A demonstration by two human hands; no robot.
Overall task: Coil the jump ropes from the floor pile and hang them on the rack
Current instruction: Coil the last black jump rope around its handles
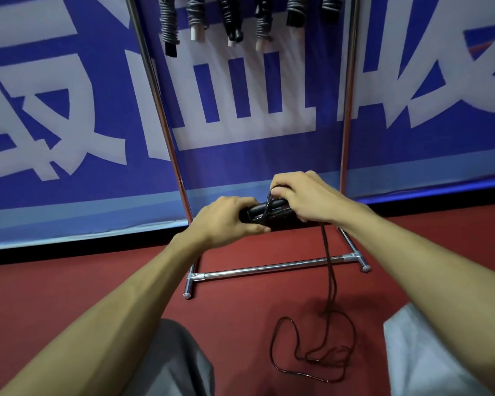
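A blue banner (69, 110) with large white characters covered the wall beyond the left hand (226, 218) and the right hand (306, 195), running across the whole width. A paler blue band (83, 212) ran along its lower edge, behind both hands, above a black skirting strip (69, 250). A dull red floor (240, 310) lay below and to either side of them

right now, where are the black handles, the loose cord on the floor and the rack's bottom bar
black handles (253, 212): head view, exposed middle
loose cord (330, 357): head view, tangled part on floor
bottom bar (269, 268): head view, middle of bar
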